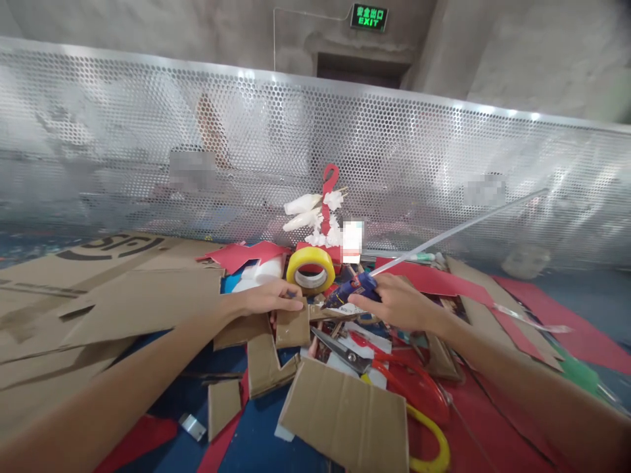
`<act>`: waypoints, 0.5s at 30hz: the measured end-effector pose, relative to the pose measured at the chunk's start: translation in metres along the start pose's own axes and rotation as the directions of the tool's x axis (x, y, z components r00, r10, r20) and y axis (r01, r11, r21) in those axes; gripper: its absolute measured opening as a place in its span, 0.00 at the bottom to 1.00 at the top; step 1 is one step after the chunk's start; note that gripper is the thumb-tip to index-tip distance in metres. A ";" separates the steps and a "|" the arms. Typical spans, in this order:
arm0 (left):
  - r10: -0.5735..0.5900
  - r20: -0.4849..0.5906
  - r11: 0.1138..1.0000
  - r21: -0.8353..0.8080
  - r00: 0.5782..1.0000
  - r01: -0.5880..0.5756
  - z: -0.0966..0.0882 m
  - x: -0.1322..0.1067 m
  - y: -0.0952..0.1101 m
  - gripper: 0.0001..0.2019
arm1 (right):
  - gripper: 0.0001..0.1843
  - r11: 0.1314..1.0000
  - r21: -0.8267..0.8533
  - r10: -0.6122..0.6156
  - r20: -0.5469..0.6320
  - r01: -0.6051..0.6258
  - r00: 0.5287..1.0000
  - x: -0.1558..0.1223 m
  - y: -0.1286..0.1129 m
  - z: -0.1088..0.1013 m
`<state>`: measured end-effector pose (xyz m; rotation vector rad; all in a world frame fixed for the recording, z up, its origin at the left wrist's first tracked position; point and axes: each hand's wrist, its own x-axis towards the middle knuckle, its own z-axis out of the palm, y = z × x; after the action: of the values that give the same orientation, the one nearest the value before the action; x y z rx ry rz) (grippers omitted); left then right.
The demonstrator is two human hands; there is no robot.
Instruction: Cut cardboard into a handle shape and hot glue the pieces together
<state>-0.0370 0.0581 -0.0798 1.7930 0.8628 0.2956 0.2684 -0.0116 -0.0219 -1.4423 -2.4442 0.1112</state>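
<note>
My right hand is wrapped round a dark blue hot glue gun, its nozzle pointing left and down. A long clear glue stick sticks out of the gun's back end toward the upper right. With my left hand I pinch a small piece of cardboard just left of the nozzle. Whether the nozzle touches the cardboard I cannot tell. Directly behind my hands stands a roll of yellow tape. Red-handled scissors lie in front of my hands, blades toward the left.
Large cardboard sheets cover the left side. A cut cardboard piece and a yellow handle lie at the front. Red card is on the right. A red and white flower-like craft stands before the perforated metal screen.
</note>
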 end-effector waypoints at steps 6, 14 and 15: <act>0.015 -0.004 1.000 0.015 1.000 -0.015 0.001 0.001 0.000 0.26 | 0.26 0.996 -0.086 -0.025 -0.074 0.019 0.997 -0.005 -0.017 0.011; 0.024 -0.003 0.999 0.034 1.000 -0.024 -0.001 0.002 -0.003 0.26 | 0.26 0.996 -0.087 -0.040 -0.039 0.037 0.998 -0.008 -0.018 0.015; 0.021 -0.002 0.999 0.033 1.000 -0.021 -0.001 0.002 -0.003 0.26 | 0.25 0.996 -0.086 -0.037 -0.042 0.033 0.998 -0.010 -0.017 0.014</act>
<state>-0.0379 0.0607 -0.0823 1.8333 0.8550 0.2988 0.2546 -0.0277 -0.0334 -1.4202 -2.4648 -0.0319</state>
